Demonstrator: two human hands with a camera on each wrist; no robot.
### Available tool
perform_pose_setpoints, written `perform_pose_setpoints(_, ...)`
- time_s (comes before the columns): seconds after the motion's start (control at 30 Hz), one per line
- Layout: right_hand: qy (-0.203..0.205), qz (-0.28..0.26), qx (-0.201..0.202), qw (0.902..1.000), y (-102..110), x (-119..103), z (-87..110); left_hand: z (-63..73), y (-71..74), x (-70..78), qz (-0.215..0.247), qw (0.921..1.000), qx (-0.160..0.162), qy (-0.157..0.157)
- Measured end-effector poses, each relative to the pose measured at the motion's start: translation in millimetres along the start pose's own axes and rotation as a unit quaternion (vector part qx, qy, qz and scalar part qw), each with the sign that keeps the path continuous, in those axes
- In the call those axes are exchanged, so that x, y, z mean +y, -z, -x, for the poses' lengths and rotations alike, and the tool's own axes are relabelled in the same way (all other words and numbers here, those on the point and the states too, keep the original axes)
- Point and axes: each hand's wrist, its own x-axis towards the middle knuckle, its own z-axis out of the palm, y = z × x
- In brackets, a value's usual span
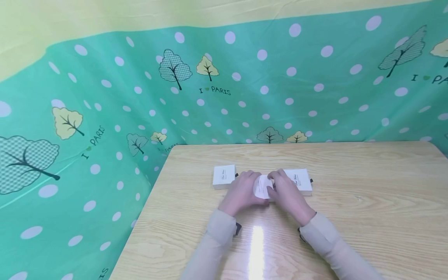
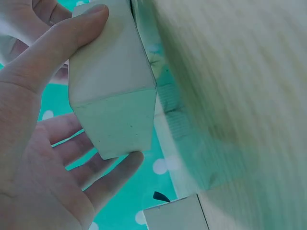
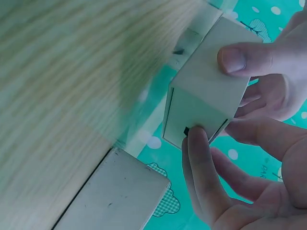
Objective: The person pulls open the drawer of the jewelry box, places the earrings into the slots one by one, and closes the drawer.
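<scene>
A small white box (image 1: 261,187) with dark print on its upper face is held above the table, tilted. My left hand (image 1: 244,191) grips it, the thumb pressed on one long side, as the left wrist view shows of the white box (image 2: 115,62). At the box's end, in the right wrist view, a small black tab (image 3: 186,131) sticks out. My right hand (image 1: 288,194) has two nearly straight fingers touching that end beside the tab. Its thumb lies at the box's edge. Whether the tab is pinched is hidden.
On the wooden table (image 1: 367,202) lie two similar printed boxes: a white box (image 1: 224,175) to the left and another white box (image 1: 303,179) partly behind my right hand. Both have black tabs on their right sides. A green dotted cloth (image 1: 245,89) stands behind and left of the table.
</scene>
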Motion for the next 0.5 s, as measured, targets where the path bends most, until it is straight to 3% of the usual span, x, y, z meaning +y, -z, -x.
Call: perform_pose_setpoints(0.5, -0.006, 0.003, -0.011, 0.9999, -1.9, 4.4, -10.5, -19.6, -4.8, -8.0, 0.058, 0.9964, -0.029, 0.056)
